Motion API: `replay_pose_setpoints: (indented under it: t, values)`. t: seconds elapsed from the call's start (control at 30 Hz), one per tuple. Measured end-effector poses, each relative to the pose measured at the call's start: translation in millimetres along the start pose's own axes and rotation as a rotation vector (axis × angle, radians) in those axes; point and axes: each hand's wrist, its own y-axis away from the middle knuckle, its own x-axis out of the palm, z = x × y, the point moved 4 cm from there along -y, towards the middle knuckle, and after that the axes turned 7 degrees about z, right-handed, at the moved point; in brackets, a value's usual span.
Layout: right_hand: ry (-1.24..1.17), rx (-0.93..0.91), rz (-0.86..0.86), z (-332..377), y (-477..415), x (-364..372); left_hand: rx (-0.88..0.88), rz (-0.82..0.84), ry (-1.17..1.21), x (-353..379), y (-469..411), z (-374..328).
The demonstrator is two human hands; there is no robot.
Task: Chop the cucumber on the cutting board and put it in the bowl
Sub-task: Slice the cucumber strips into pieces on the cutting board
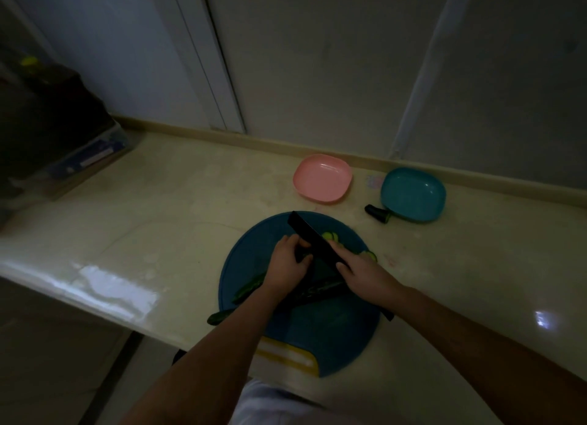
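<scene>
My left hand (pixel 287 266) curls round the cucumber (pixel 320 289), pinning it mid-board on the blue cutting board (pixel 333 332) at the countertop's (pixel 178 208) front edge. My right hand (pixel 365 272) grips the knife (pixel 313 239), its black blade angled toward the board's far edge, just beside my left fingertips. Cut slices (pixel 328 235) lie past the blade. A pink bowl (pixel 322 178) and a teal bowl (pixel 413 194) sit near the back edge, a cucumber end (pixel 378 213) touching the teal one.
</scene>
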Motion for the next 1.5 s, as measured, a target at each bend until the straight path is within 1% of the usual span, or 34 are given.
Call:
replay_pose_setpoints:
  t: [0.1,0.2,0.37,0.63,0.87,1.1,1.27,1.4,1.5]
  values:
    - [-0.041,0.018,-0.005,-7.6,5.2,-0.1,-0.010,-0.005,-0.024,0.5,-0.8,1.5]
    - [-0.032,0.034,-0.011,-13.6,9.9,0.3,-0.010,-0.015,-0.027,0.8,-1.2,2.1]
    - [-0.102,-0.009,-0.012,-4.6,15.9,-1.3,-0.023,-0.015,-0.036,-0.1,-1.5,1.3]
    - [-0.110,-0.009,0.020,-4.7,16.1,-0.7,-0.024,-0.020,-0.019,0.8,-1.0,3.3]
    - [-0.091,-0.018,0.046,1.0,11.4,-4.7,-0.029,-0.021,-0.003,1.9,-1.8,4.5]
    - [0.060,0.015,0.052,7.3,-2.9,-3.1,-0.006,-0.021,0.006,1.9,-0.6,4.3]
    - [0.042,-0.004,0.028,2.4,-2.1,-1.2,-0.003,-0.044,-0.027,2.8,1.3,1.6]
    - [-0.018,-0.004,0.028,-5.6,6.6,-1.5,-0.030,-0.079,-0.116,5.4,2.0,4.4]
    - [-0.023,0.009,0.020,-11.7,10.4,-2.4,-0.036,-0.059,-0.097,3.8,0.4,4.5]
